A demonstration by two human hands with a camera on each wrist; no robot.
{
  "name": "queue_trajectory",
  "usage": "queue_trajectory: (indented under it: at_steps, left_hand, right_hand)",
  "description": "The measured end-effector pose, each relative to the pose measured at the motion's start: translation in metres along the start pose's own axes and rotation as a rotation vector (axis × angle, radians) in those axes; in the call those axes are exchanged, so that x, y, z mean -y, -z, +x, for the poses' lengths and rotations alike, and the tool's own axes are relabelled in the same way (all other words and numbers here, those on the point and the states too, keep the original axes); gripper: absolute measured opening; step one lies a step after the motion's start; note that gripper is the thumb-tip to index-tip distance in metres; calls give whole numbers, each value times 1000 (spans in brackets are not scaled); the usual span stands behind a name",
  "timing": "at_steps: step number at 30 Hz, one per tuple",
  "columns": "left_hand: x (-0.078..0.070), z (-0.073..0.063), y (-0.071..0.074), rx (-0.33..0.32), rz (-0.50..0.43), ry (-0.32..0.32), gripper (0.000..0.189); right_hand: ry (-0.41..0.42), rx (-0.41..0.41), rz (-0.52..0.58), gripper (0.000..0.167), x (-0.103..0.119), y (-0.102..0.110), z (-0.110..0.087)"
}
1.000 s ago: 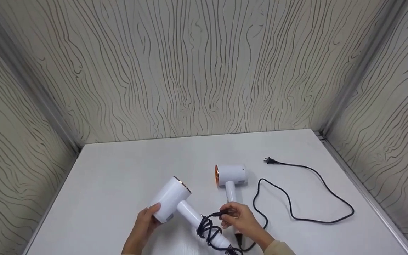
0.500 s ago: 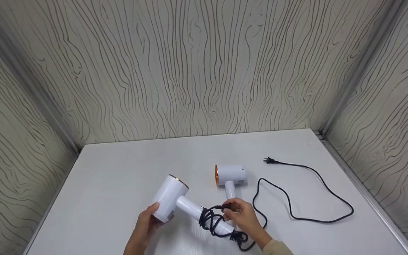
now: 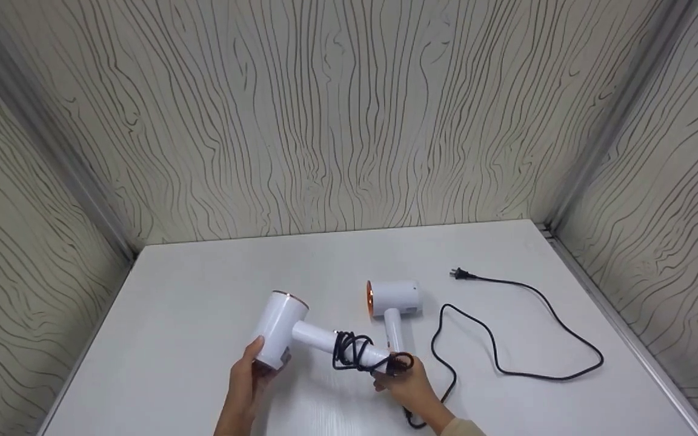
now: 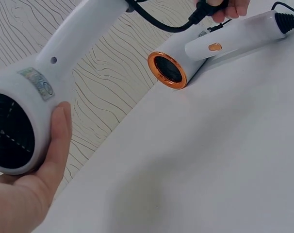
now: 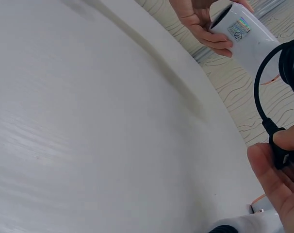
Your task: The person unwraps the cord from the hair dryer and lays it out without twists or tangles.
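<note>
My left hand (image 3: 245, 378) grips the barrel of a white hair dryer (image 3: 283, 324), held above the table with its handle sloping down to the right. Its black cord (image 3: 349, 351) is wound several times around the handle. Near the handle's end, my right hand (image 3: 412, 386) pinches the cord's black plug (image 5: 281, 154) between thumb and fingers. The left wrist view shows the barrel's dark rear grille (image 4: 10, 131) beside the left thumb. Behind the right hand a second white hair dryer (image 3: 396, 298) with an orange rim lies on the table, its handle partly hidden.
The second dryer's unwound black cord (image 3: 497, 348) snakes over the right side of the white table (image 3: 191, 303). Its two-pin plug (image 3: 461, 274) lies toward the back. Wood-grain patterned panels (image 3: 337, 121) enclose the table at the back and sides.
The held dryer has turned: its handle end has risen and its barrel has shifted left and stands more upright. My right hand, still holding the plug, is now partly behind the handle's end.
</note>
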State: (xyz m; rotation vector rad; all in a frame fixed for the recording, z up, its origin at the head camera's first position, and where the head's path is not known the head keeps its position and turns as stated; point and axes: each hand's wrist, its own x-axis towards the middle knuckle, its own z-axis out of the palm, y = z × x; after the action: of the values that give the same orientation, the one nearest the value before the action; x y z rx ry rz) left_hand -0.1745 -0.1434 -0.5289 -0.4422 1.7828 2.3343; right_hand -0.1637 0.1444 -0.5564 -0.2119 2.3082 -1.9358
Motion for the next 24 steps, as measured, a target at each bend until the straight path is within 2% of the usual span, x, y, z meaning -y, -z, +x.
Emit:
queue_trajectory:
  at_steps: [3, 7, 13, 20, 24]
  left_hand:
    - [0, -1, -2, -44, -29, -8, 79]
    - [0, -1, -4, -109, -59, -18, 80]
    - [-1, 1, -4, -204, -50, -31, 81]
    - [2, 1, -4, -329, -21, -30, 82]
    - [6, 1, -7, -368, 22, -39, 85]
  right_hand:
    - [68, 17, -19, 23, -1, -7, -5]
    - [133, 88, 7, 21, 1, -15, -12]
    - [145, 168, 66, 22, 7, -21, -21]
    - [88, 274, 130, 26, 20, -26, -28]
    - [123, 317, 130, 31, 28, -24, -30]
